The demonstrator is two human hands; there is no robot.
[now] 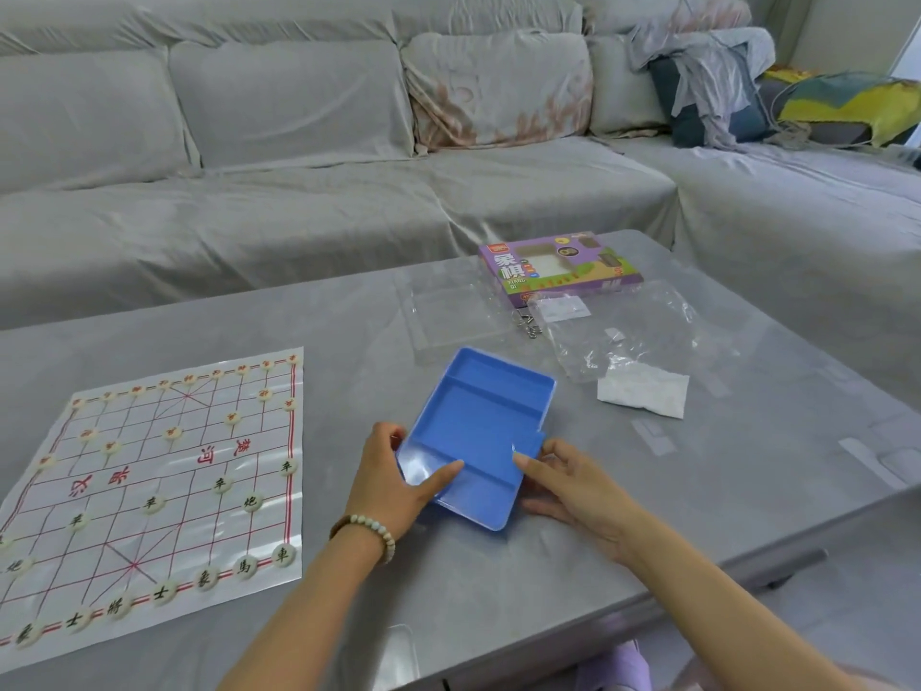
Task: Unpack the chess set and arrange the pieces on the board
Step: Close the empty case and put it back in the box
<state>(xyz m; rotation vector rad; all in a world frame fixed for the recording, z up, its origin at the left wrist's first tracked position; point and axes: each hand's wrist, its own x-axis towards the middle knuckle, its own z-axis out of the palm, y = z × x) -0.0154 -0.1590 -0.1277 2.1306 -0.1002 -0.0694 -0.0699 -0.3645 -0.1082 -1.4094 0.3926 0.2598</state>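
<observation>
A white paper board (149,471) with red grid lines lies flat at the left of the table. Several round cream pieces (282,555) with black or red characters stand on its line crossings, along the near and far rows. A blue plastic tray (478,421) with divided compartments sits in the middle of the table, with nothing in it. My left hand (393,483) grips the tray's near left corner, thumb inside. My right hand (563,478) holds its near right edge.
The purple chess box (558,266) lies at the far side of the grey table (747,491). A clear lid (448,316), crumpled plastic bag (623,326), white paper packet (643,391) and small metal rings (528,325) lie beyond the tray. A grey sofa (299,192) stands behind.
</observation>
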